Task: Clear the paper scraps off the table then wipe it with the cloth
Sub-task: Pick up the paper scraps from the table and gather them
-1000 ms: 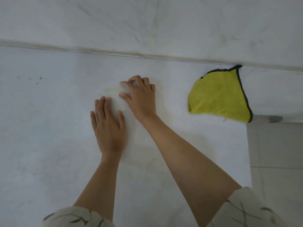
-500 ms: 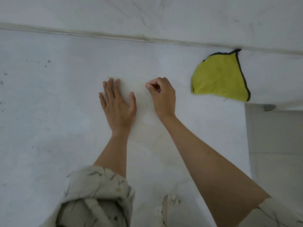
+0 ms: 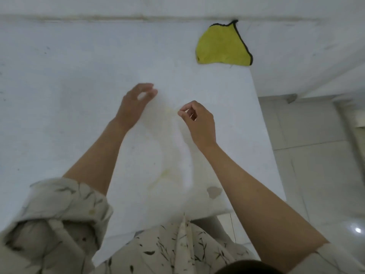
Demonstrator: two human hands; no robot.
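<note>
Left hand point(image 3: 136, 101) raised over table point(image 3: 59, 95), blurred grip unclear, right hand point(image 3: 199, 119) fingers curled, pinching nothing visible

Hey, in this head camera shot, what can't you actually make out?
- Left hand: motion blur; whether it holds a scrap is unclear.
- Right hand: fingertips pinched, but anything between them is too small and pale.
- Paper scraps: none distinguishable on the white table.
- Yellow cloth: folded, underside hidden.
</note>
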